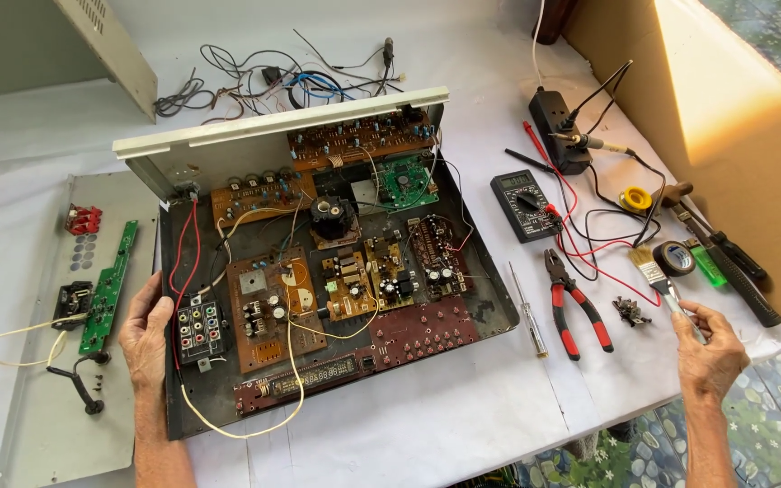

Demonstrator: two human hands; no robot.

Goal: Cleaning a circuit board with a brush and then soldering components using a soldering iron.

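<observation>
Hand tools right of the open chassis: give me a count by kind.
Pliers: 1
Screwdriver: 1
Paintbrush, held in the right hand: 1
Hammer: 1
Soldering iron: 1
Total: 5

Brown & green circuit boards [275,307], red-black pliers [575,305], yellow solder roll [635,199].

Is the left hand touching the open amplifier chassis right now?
Touching. The head view shows the left hand resting on the left edge of the chassis, fingers curled over its rim beside the connector block.
</observation>
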